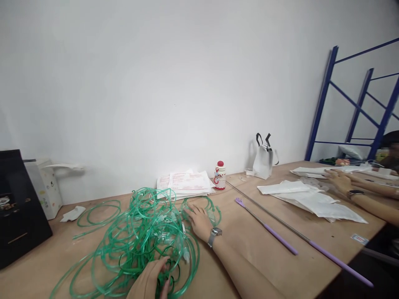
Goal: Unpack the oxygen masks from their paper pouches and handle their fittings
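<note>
A tangled heap of clear green plastic tubing (146, 224), like oxygen-mask tubing, spreads over the table in front of me. Dark green straps and clear plastic pieces are mixed into it. My left hand (151, 276) is at the near edge of the heap, its fingers curled around some tubing and straps; part of the grip is hidden. On the heap's right side, my right hand (198, 220), with a watch on its wrist, lies palm down with fingers spread. It touches a separate coil of green tubing (215, 207).
Behind the heap are stacked printed white packets (187, 185) and a bottle with a red cap (220, 176). Two purple-handled rods (280, 238) lie to the right, near white pouches (311, 199). A co-worker's hands (343, 185) are at far right. A black box (18, 211) stands left.
</note>
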Motion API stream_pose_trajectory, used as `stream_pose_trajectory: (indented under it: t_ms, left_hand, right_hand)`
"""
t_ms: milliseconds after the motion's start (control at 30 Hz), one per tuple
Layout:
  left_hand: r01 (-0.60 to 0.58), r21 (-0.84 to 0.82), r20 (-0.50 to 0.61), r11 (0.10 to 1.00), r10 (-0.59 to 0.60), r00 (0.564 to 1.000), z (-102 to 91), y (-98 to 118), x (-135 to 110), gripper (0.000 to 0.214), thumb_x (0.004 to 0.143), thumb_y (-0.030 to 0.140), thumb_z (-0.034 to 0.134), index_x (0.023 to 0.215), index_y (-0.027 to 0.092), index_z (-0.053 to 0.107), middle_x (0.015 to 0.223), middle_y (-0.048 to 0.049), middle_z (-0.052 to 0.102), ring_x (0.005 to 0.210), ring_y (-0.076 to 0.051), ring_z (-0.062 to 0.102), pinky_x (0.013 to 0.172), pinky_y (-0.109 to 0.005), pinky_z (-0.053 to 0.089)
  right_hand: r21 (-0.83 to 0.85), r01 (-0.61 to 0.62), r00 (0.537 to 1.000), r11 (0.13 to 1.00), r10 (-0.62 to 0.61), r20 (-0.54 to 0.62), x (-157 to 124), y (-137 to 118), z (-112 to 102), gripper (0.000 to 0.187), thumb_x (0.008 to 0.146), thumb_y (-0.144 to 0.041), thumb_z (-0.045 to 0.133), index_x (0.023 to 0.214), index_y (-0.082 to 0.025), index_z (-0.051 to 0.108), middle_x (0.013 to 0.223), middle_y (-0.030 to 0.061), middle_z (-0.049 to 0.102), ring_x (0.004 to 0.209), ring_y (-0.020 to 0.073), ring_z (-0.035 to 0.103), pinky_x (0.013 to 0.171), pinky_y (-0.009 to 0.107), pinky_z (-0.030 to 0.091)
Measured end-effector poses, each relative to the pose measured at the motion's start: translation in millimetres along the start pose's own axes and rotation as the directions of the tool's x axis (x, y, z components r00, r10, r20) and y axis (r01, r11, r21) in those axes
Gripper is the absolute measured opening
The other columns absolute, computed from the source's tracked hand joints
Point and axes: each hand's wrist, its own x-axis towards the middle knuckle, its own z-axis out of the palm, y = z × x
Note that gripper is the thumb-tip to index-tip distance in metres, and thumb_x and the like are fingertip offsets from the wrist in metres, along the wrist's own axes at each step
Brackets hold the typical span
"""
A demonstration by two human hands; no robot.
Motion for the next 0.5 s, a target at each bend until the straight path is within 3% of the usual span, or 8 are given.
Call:
stream_pose_trajectory:
  t_ms: [133,233,300,400,467,500]
  left_hand:
    - [0.080,0.047,0.013,0.996,-0.081,0.997,-5.3,-3.6,-4.1,0.030,0.090,0.027,0.038,0.117,0.016,0.045,0.085,-0.0060,0.066,0.073,-0.014,0.068,0.064,-0.020,0.056]
    - [-0.030,0.056,0.095,0.998,0.024,0.995,-10.6,-17.0,-0.9,0.034,0.086,0.021,0.046,0.120,0.017,0.044,0.098,-0.0083,0.065,0.089,-0.016,0.066,0.076,-0.024,0.055]
    - [-0.045,0.056,0.095,0.997,0.039,0.995,-17.7,-31.0,14.7,0.034,0.085,0.021,0.047,0.118,0.019,0.047,0.104,-0.0098,0.064,0.097,-0.020,0.062,0.082,-0.030,0.053]
    - [0.176,-0.002,0.056,0.984,-0.176,0.983,-34.5,-56.6,60.6,0.027,0.085,0.030,0.044,0.107,0.020,0.054,0.098,-0.0094,0.062,0.093,-0.024,0.060,0.082,-0.040,0.050]
    - [0.416,-0.130,0.044,0.900,-0.414,0.909,-50.0,-72.5,98.0,0.030,0.079,0.041,0.049,0.098,0.019,0.058,0.095,-0.0091,0.060,0.092,-0.026,0.059,0.083,-0.045,0.048]
    - [0.467,-0.157,0.017,0.870,-0.470,0.882,-58.8,-78.7,115.5,0.035,0.078,0.045,0.049,0.098,0.017,0.056,0.095,-0.0101,0.059,0.089,-0.027,0.059,0.079,-0.045,0.049]
  right_hand:
    - [-0.009,-0.044,0.998,0.999,0.044,0.048,-1.4,9.5,-5.0,0.033,0.080,-0.005,0.048,0.106,-0.020,0.061,0.119,0.0059,0.058,0.108,0.0179,0.050,0.091,0.030,0.034]
    - [-0.033,-0.159,0.986,0.987,0.160,0.035,-2.2,12.3,-8.2,0.027,0.079,-0.004,0.044,0.091,-0.015,0.066,0.102,0.0095,0.064,0.100,0.0213,0.053,0.088,0.033,0.033]
    - [-0.040,-0.221,0.975,0.975,0.222,0.031,-2.8,13.4,-11.8,0.025,0.079,-0.006,0.044,0.083,-0.015,0.067,0.096,0.0097,0.066,0.098,0.0229,0.053,0.089,0.035,0.031]
    - [-0.027,-0.301,0.953,0.953,0.301,0.019,-4.1,12.7,-17.7,0.023,0.082,-0.016,0.046,0.076,-0.017,0.067,0.094,0.0096,0.067,0.097,0.0245,0.052,0.092,0.040,0.027]
    - [0.002,-0.362,0.932,0.932,0.362,0.001,-4.4,10.4,-20.4,0.028,0.086,-0.029,0.045,0.071,-0.017,0.066,0.091,0.0107,0.067,0.097,0.0264,0.052,0.092,0.043,0.025]
    - [0.026,-0.388,0.921,0.921,0.389,-0.006,-3.6,8.9,-21.4,0.031,0.086,-0.035,0.046,0.068,-0.017,0.065,0.090,0.0114,0.067,0.097,0.0276,0.051,0.092,0.044,0.025]
